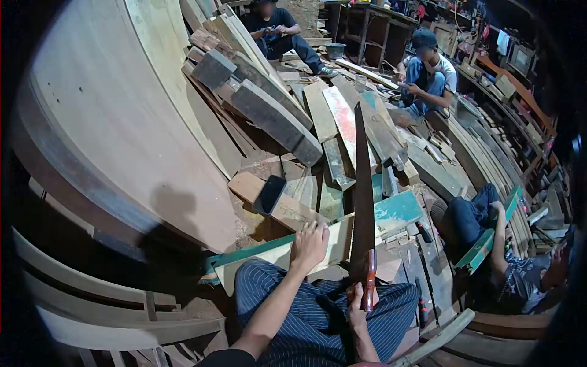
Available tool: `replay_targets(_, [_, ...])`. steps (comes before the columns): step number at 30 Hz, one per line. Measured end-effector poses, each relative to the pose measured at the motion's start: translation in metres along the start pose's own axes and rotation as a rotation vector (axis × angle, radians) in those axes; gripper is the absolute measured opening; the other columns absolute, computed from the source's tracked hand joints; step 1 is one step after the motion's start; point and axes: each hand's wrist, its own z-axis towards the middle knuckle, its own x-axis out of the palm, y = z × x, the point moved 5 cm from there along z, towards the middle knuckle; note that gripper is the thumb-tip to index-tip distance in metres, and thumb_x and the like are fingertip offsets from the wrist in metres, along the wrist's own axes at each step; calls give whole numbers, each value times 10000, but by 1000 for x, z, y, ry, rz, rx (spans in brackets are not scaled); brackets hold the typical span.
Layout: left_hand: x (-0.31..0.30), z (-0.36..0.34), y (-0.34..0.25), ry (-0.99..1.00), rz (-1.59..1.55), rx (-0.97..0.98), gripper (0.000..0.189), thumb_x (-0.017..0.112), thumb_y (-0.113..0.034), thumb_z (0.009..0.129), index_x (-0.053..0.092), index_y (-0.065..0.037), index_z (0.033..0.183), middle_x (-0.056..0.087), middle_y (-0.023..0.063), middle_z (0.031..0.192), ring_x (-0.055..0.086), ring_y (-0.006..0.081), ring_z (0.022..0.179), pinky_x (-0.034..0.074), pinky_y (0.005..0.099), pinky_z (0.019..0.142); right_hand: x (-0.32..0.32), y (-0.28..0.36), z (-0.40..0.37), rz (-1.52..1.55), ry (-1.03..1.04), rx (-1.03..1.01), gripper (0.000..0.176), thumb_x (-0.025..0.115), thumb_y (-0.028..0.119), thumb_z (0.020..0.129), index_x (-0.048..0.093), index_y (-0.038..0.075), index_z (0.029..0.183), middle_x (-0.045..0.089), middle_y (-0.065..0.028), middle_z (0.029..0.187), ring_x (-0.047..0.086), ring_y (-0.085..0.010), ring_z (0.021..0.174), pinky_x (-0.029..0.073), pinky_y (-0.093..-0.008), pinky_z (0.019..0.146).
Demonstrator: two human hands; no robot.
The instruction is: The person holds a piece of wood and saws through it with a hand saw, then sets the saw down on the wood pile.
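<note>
Left hand (310, 244) rests open, palm down, pinning the long green-edged plank (397, 213) that lies crosswise at near centre. It looks stiff and fairly heavy, apt to rock unless held beside the cut. Right hand (357, 304) is clenched on the saw (362, 196), blade pointing far — thin, whippy, sharp-toothed — so the wooden handle (370, 275) is the only safe hold.

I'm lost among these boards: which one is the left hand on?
The pale plank with the teal painted end, under the left hand and crossed by the saw; no other board touches that hand.
</note>
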Motion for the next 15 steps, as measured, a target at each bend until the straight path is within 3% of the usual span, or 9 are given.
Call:
replay_targets(2, [-4, 1, -1, -13, -3, 3, 388, 430, -300, 1001, 679, -5, 964, 685, 183, 995, 621, 388, 1012, 466, 516, 864, -1, -5, -1, -10, 11, -30, 196, 581, 167, 932, 580, -6, 839, 581, -56, 589, 546, -133, 500, 430, -285, 490])
replay_targets(5, [-2, 2, 15, -109, -375, -275, 416, 421, -260, 1029, 667, 37, 874, 701, 200, 898, 690, 353, 846, 516, 440, 758, 0, 1, -1, 7, 0, 15, 196, 578, 162, 935, 581, -5, 835, 587, -59, 601, 552, -135, 510, 436, -284, 498])
replay_targets(6, [3, 4, 21, -244, -571, -221, 384, 399, -206, 1042, 656, 66, 955, 713, 205, 897, 715, 327, 768, 531, 431, 699, 0, 1, -1, -1, -5, 5, 189, 571, 148, 936, 579, -1, 821, 584, -55, 591, 557, -136, 510, 438, -284, 495])
replay_targets(9, [3, 6, 32, -368, -701, -169, 260, 414, -75, 1015, 593, 64, 1142, 712, 205, 893, 713, 336, 844, 537, 428, 784, -2, -4, -1, -22, 8, -5, 193, 571, 149, 937, 574, 4, 809, 580, -50, 580, 555, -136, 501, 436, -285, 488])
replay_targets(10, [-2, 3, 30, -335, -531, -216, 409, 444, 61, 933, 469, 22, 1339, 630, 262, 1175, 616, 368, 1131, 461, 450, 985, -1, -3, -1, -5, 0, 7, 213, 574, 172, 938, 569, 10, 801, 576, -49, 572, 549, -134, 490, 428, -289, 478])
replay_targets(12, [-23, 2, 8, -417, -316, -63, 530, 462, 54, 900, 399, -15, 1422, 453, 272, 1366, 470, 407, 1265, 363, 489, 1061, -1, -5, 0, -60, -3, -42, 226, 576, 189, 938, 569, 11, 798, 573, -53, 568, 547, -141, 481, 425, -295, 473])
replay_targets(14, [-21, 4, 5, -326, -301, 24, 707, 533, 48, 839, 325, -83, 1502, 175, 262, 1551, 259, 454, 1397, 234, 525, 1142, -2, -7, 0, -82, 1, -57, 236, 579, 201, 936, 568, 11, 796, 570, -58, 562, 547, -149, 473, 423, -301, 470])
replay_targets(15, [-17, 4, 5, -321, -337, -10, 553, 543, -15, 877, 453, -79, 1419, 355, 251, 1464, 372, 422, 1332, 305, 496, 1103, -2, -6, 0, -77, 7, -46, 239, 581, 204, 935, 568, 10, 795, 567, -60, 557, 548, -154, 470, 423, -305, 469])
